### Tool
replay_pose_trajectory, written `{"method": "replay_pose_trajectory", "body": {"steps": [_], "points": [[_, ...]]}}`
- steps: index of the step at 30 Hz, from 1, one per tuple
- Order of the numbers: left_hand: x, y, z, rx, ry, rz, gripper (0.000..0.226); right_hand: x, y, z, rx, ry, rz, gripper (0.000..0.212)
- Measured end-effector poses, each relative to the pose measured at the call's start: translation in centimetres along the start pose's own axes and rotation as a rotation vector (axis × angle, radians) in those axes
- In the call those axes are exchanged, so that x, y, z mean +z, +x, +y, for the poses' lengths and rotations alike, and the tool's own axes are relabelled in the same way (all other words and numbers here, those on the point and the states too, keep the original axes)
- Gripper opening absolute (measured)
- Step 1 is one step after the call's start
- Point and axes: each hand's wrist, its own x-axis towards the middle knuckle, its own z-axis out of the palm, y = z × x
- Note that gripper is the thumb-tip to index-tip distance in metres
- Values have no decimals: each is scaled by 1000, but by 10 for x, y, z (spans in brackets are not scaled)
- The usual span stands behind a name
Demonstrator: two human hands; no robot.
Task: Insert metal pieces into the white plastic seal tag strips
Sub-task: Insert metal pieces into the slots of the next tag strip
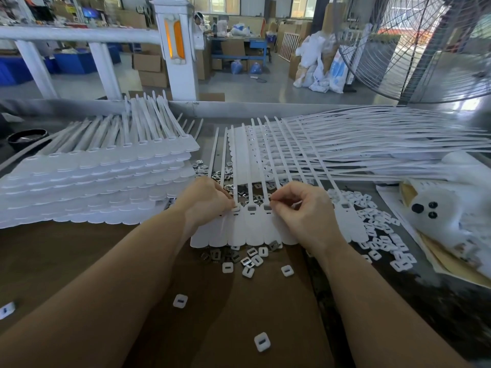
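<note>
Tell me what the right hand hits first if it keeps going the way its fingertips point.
The right hand points left at the tag strip; its fingertips would probably meet the lock slot first, though contact is unclear.

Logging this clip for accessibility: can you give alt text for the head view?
Both hands, left hand and right hand, pinch at the slotted heads of a white seal tag strip on a brown table. Loose metal pieces lie around it, and a stack of strips sits left.

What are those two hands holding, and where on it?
Both hands work at the seal tag strip. The right hand pinches something tiny at a slot; the left hand grips by another. What they pinch cannot be told.
</note>
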Motion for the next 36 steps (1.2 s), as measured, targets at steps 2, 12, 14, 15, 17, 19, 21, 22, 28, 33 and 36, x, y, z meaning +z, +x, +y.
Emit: {"method": "replay_pose_trajectory", "body": {"steps": [2,12,14,15,17,19,21,22,28,33,36], "points": [[-1,1,2,-10,23,-19,12,0,0,0,4,-5,-1,13],[-2,4,3,3,105,-34,16,1,0,-1,9,11,6,15],[-1,5,4,8,99,-26,19,1,0,-1,19,40,34,18],[-1,5,5,8,98,-24,20,1,0,-1,24,57,60,19],[0,6,6,-1,95,-21,20,-1,1,-1,51,90,141,19],[0,7,7,-2,100,-25,19,-3,3,1,99,80,252,17],[-1,7,6,8,105,-40,17,-5,4,4,157,19,352,17],[-2,7,6,18,111,-46,16,-6,4,5,183,-12,375,17],[0,8,6,117,161,60,11,-3,4,9,199,-230,268,11],[23,12,22,262,139,87,8,-3,4,9,213,-274,254,12],[40,18,32,290,228,69,16,-3,3,8,212,-278,251,12]]}}
